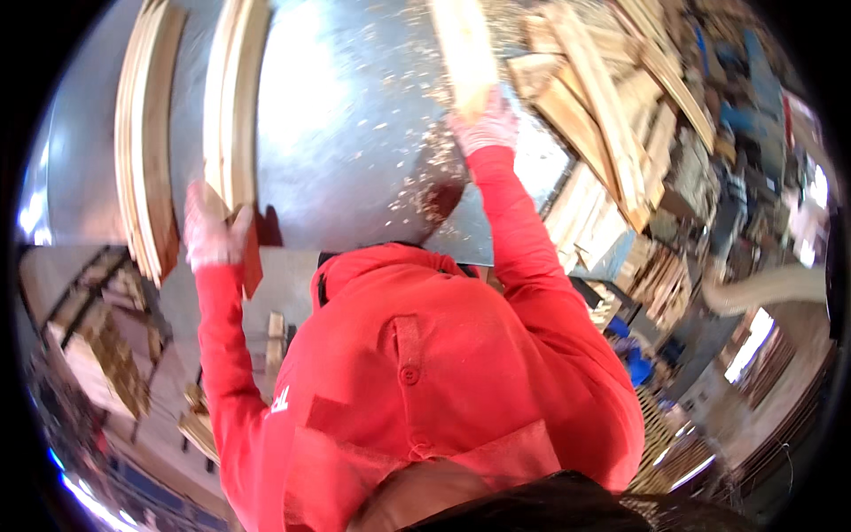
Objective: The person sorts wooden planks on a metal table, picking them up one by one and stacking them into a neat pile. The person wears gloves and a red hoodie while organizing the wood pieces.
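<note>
My right hand (486, 126), in a pale glove, grips the near end of a light wooden board (463, 49) that runs away over the metal table (355, 151). My left hand (213, 229), gloved too, spans the near end of a narrow stack of boards (232, 115), fingers on its left and thumb on its right. Left of that stands a second stack of boards (146, 142), apart from the hand. Both stacks jut toward the table's near edge, and their far ends lie outside the view.
Wood shavings (434, 168) are scattered over the table near the right hand. A loose heap of wooden offcuts (603, 115) lies to the right. Below left, stacked timber (106, 363) rests in a dark rack. A pale flexible hose (771, 288) curves at the far right.
</note>
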Demonstrator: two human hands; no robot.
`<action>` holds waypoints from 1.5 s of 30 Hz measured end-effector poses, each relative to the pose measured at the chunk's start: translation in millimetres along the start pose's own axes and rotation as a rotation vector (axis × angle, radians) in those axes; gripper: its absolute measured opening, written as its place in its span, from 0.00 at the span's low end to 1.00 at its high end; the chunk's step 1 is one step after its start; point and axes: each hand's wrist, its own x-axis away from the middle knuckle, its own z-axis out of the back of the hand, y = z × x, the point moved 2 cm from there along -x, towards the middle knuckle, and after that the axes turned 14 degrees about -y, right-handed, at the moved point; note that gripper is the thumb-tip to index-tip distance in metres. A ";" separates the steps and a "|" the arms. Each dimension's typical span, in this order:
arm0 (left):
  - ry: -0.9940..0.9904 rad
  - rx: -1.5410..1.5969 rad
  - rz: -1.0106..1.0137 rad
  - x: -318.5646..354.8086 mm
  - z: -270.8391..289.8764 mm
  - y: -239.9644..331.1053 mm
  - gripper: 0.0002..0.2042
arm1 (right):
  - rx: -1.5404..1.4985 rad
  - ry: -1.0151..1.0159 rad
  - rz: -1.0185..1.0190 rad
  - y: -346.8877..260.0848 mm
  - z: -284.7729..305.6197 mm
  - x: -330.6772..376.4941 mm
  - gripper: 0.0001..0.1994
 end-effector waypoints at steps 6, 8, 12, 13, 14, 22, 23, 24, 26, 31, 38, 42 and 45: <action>-0.469 1.808 -0.082 -56.2 -100.0 126.1 0.32 | -0.846 -0.554 0.495 -4.1 37.5 22.1 0.38; -0.689 1.955 0.081 -83.0 -145.3 153.2 0.24 | -0.449 -0.148 0.277 27.5 92.4 22.6 0.38; -0.835 1.753 -0.072 -72.0 -118.0 229.0 0.16 | 0.328 0.114 -0.334 227.0 136.2 -8.4 0.50; -0.764 1.469 -0.096 -74.8 -117.6 234.6 0.15 | 0.294 -0.070 -0.329 237.7 156.9 -7.7 0.46; -0.695 1.398 -0.075 -76.9 -126.5 241.0 0.14 | 0.175 -0.087 -0.292 223.5 167.2 -9.3 0.44; -0.639 1.613 -0.089 -61.9 -186.2 296.6 0.18 | -0.212 -0.745 0.276 79.4 121.9 68.7 0.46; -0.680 1.699 -0.015 -65.1 -189.5 300.5 0.20 | -0.040 -0.822 0.457 74.7 137.9 71.4 0.46; -0.614 1.527 0.121 -69.6 -186.1 300.9 0.19 | -0.056 -0.688 0.511 88.3 151.0 56.0 0.45; -0.509 1.416 0.245 -61.7 -176.5 302.6 0.17 | -0.024 -0.274 0.452 128.9 175.9 6.3 0.44; -0.381 1.421 -0.015 -47.2 -149.7 309.6 0.19 | 0.528 0.195 -0.057 297.9 254.1 -205.9 0.36; -0.355 1.300 -0.053 -63.0 -103.1 344.9 0.17 | 0.467 -0.076 -0.188 331.8 286.5 -291.6 0.43; -0.332 1.067 -0.112 -98.6 -110.6 339.9 0.19 | 0.370 0.071 0.294 219.5 293.4 -221.8 0.41; -0.419 1.188 -0.192 -121.6 -151.6 305.0 0.30 | 0.436 0.165 0.803 109.2 264.9 -108.3 0.22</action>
